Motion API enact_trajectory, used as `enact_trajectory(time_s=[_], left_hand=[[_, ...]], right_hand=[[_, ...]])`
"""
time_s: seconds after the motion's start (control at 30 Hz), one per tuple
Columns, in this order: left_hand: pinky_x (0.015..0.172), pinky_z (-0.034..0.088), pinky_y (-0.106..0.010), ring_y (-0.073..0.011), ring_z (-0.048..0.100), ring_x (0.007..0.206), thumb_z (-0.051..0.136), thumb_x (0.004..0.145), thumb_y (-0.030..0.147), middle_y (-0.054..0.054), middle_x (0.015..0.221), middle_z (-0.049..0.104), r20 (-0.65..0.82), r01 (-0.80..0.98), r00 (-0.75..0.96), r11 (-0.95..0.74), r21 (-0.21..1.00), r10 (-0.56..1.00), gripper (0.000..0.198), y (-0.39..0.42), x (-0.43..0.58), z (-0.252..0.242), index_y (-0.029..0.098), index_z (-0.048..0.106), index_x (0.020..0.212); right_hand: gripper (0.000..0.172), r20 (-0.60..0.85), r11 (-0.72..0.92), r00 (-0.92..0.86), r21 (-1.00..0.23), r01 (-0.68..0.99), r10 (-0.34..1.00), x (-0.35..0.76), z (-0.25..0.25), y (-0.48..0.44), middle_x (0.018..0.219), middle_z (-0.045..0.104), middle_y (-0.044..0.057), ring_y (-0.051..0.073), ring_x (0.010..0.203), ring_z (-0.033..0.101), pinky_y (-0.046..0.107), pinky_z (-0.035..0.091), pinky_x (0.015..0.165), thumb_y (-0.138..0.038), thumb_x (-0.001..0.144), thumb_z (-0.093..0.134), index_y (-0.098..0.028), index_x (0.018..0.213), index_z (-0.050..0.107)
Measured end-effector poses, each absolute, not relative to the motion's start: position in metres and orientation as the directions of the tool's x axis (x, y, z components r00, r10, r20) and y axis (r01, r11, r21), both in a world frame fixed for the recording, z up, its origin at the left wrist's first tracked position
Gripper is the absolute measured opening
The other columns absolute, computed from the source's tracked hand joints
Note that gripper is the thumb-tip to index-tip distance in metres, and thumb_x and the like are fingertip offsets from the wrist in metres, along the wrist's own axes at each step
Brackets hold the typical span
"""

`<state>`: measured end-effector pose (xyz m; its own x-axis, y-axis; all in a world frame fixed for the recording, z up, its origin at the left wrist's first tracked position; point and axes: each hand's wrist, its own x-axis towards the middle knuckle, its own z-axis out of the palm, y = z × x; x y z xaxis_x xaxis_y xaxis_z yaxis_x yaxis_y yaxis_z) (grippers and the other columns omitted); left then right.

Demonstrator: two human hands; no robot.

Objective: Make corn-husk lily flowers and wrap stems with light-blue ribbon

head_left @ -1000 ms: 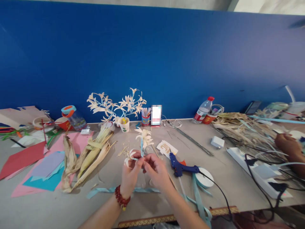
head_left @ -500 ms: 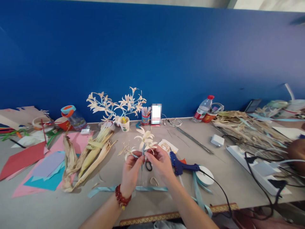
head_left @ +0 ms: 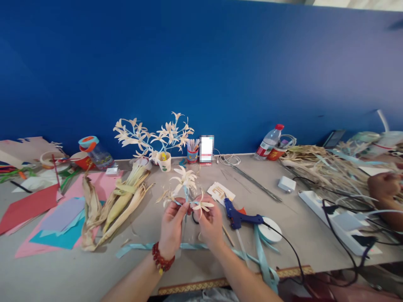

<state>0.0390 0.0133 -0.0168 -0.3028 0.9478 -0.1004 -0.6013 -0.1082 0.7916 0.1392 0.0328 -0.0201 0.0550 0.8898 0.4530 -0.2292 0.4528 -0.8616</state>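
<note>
Over the middle of the table I hold a spray of pale corn-husk flowers on a stem wrapped in light blue tape. My left hand, with a red bead bracelet at the wrist, pinches the stem below the top bloom. Fingers of my right hand are closed at the base of a flower on the right side of the same stem. Behind the hands, black scissor handles show partly. A strip of light blue tape lies beneath the wrists.
A blue glue gun and a white tape roll lie to the right. Dried corn husks and coloured paper cover the left. A cup holds finished flowers. Another person's hand is beyond the power strip.
My right hand has shifted slightly left and lower, and the flower at its fingers now spreads outward to the right. The top bloom leans more left. The other person's hand has come further into view.
</note>
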Motion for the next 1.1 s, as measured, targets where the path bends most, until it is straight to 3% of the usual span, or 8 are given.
enact_trajectory(time_s=[0.2, 0.37, 0.5, 0.6, 0.73, 1.1], left_hand=[[0.067, 0.047, -0.02, -0.0089, 0.058, 0.066, 0.084, 0.066, 0.028, 0.003, 0.071, 0.065, -0.12, -0.588, -0.288, -0.077, 0.806, 0.95, 0.025, 0.015, 0.037, -0.023, 0.016, 0.066, 0.079], [0.066, 0.044, -0.019, -0.0081, 0.056, 0.064, 0.081, 0.07, 0.029, 0.004, 0.067, 0.063, -0.125, -0.582, -0.254, -0.048, 0.812, 0.959, 0.024, 0.013, 0.032, -0.021, 0.017, 0.064, 0.081], [0.066, 0.043, -0.02, -0.0089, 0.055, 0.063, 0.078, 0.073, 0.029, 0.005, 0.062, 0.06, -0.099, -0.584, -0.168, -0.018, 0.811, 0.981, 0.021, 0.011, 0.034, -0.015, 0.018, 0.063, 0.08], [0.064, 0.044, -0.021, -0.0094, 0.056, 0.062, 0.08, 0.071, 0.029, 0.004, 0.062, 0.06, -0.1, -0.596, -0.146, -0.007, 0.803, 0.984, 0.022, 0.01, 0.038, -0.012, 0.017, 0.062, 0.078], [0.062, 0.045, -0.021, -0.0087, 0.056, 0.059, 0.081, 0.067, 0.026, 0.005, 0.066, 0.06, -0.099, -0.623, -0.147, -0.014, 0.782, 0.984, 0.022, 0.009, 0.04, -0.011, 0.017, 0.062, 0.074], [0.068, 0.052, -0.023, -0.013, 0.067, 0.071, 0.085, 0.063, 0.03, -0.002, 0.077, 0.074, -0.128, -0.612, -0.183, -0.011, 0.79, 0.975, 0.023, 0.012, 0.044, -0.012, 0.016, 0.072, 0.075]], right_hand=[[0.003, 0.531, 0.534, 0.053, -0.84, -0.099, 0.846, 0.139, -0.026, 0.033, 0.086, 0.06, 0.003, 0.019, 0.083, 0.058, 0.03, 0.047, 0.076, -0.022, 0.086, 0.061, -0.021, 0.083, 0.062], [0.011, 0.395, 0.384, -0.086, -0.915, -0.121, 0.915, 0.162, -0.025, 0.048, 0.094, 0.063, 0.005, 0.019, 0.084, 0.059, 0.029, 0.048, 0.073, -0.024, 0.083, 0.064, -0.021, 0.093, 0.065], [0.012, 0.197, 0.159, -0.149, -0.96, -0.23, 0.969, 0.184, -0.002, 0.071, 0.079, 0.064, 0.002, 0.016, 0.07, 0.058, 0.026, 0.047, 0.065, -0.03, 0.08, 0.068, -0.02, 0.087, 0.068], [0.02, 0.103, -0.012, -0.354, -0.951, -0.308, 0.93, 0.184, 0.017, 0.08, 0.071, 0.063, 0.0, 0.013, 0.061, 0.055, 0.024, 0.045, 0.058, -0.033, 0.074, 0.076, -0.019, 0.086, 0.069], [0.023, 0.107, -0.106, -0.492, -0.917, -0.385, 0.864, 0.174, 0.028, 0.081, 0.067, 0.062, -0.002, 0.01, 0.057, 0.052, 0.022, 0.042, 0.055, -0.031, 0.068, 0.083, -0.018, 0.076, 0.066], [0.032, 0.104, -0.13, -0.507, -0.905, -0.406, 0.856, 0.171, 0.025, 0.078, 0.056, 0.061, -0.003, 0.01, 0.049, 0.051, 0.02, 0.041, 0.048, -0.034, 0.061, 0.088, -0.017, 0.065, 0.061]])
